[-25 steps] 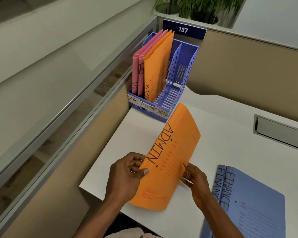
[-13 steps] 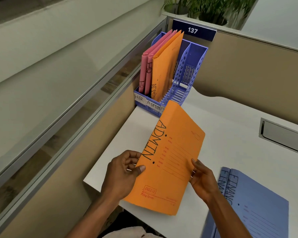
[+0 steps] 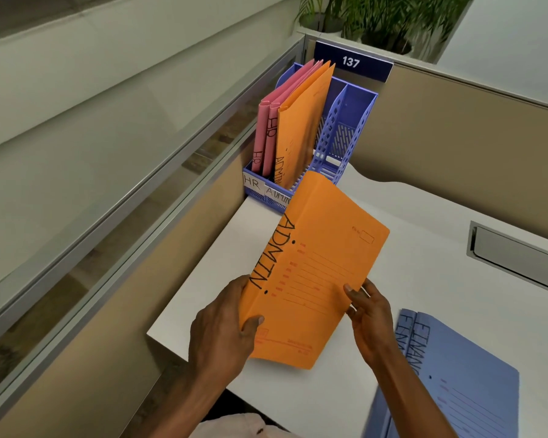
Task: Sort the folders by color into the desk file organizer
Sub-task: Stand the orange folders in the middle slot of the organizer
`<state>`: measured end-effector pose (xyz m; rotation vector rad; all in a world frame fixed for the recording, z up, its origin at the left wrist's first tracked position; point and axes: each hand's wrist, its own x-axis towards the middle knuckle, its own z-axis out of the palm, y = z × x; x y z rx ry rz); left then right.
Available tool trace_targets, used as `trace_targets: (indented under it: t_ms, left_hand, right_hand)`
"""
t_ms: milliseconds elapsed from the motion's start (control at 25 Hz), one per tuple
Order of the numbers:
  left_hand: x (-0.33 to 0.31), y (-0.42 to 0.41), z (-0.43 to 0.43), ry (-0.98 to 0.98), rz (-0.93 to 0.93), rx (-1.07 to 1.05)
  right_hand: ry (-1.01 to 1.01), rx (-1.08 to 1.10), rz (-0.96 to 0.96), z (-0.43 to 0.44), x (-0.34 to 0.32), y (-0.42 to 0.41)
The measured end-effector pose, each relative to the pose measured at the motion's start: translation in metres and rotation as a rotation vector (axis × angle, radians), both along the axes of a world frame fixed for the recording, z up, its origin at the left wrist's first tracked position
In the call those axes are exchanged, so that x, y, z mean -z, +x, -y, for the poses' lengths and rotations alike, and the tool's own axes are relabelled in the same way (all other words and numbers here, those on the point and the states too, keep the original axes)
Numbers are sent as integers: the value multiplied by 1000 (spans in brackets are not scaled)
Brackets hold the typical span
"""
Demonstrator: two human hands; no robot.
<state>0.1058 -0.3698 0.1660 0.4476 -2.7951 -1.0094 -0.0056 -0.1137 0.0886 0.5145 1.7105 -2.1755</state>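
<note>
Orange ADMIN folder (image 3: pixel 317 273) up over the desk (image 3: pixel 424 248), left hand (image 3: pixel 222 333) pinching its spine, right hand (image 3: pixel 366 311) gripping the open edge — light, bendy card, likely best steered from both sides.

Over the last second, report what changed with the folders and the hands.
The orange paper ADMIN folder turned its front face more toward the camera and its top edged toward the blue plastic file organizer. Left hand stays gripping its spine edge, right hand its opposite edge; nothing let go. Pink paper folders and the filed orange folder in the organizer, and blue FINANCE folders on the white desk, stayed put.
</note>
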Motion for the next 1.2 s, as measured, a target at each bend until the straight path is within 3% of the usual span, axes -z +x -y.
trace_targets:
  t_ms: [400,760,1200]
  left_hand:
    - [-12,1,-5,-191,-249,192]
    - [-9,-24,20,-251,-280,159]
    - [-21,-131,40,-340,-276,-56]
  right_hand:
    - [-34,29,-24,-17,-22,-52]
    - [-15,-10,-12,16,-125,-113]
    - [278,-294,-348,105,-259,-239]
